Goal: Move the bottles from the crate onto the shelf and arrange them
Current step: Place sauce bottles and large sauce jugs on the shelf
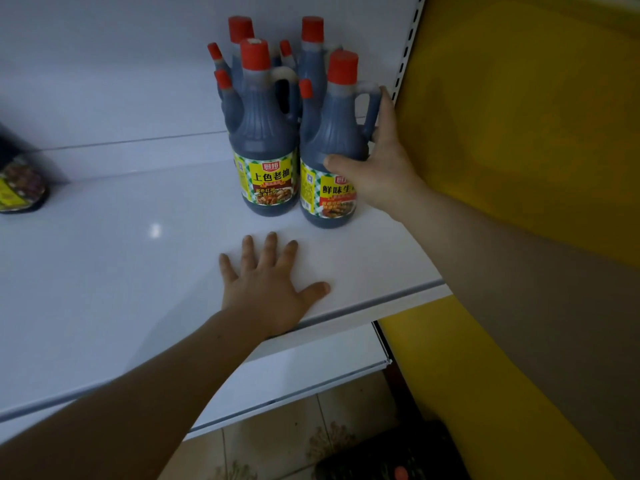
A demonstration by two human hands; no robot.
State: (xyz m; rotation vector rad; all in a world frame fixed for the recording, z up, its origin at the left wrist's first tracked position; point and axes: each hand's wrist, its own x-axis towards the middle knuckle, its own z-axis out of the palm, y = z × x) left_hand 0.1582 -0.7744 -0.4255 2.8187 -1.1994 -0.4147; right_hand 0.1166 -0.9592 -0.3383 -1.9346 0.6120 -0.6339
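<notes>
The front right bottle [329,140] stands upright on the white shelf [104,271], just right of centre in the upper half of the frame. It is dark, with a red cap and a yellow label. I have the right hand [384,168] on it: the thumb lies across the front just above the label, and the fingers [385,98] wrap round the handle side, clamped on the bottle.

Just beside it on the left stands the front left bottle [265,133], and behind the pair are two back bottles [311,32], all upright with red caps.

Below them in the frame, the left hand [270,285] lies palm-down on the shelf near its front edge, fingers straight and spread, holding nothing.

A dark package [20,188] sits at the left edge of the shelf. A yellow panel [519,133] fills the right side. At the bottom right, a dark crate [391,455] rests on the tiled floor [277,438].
</notes>
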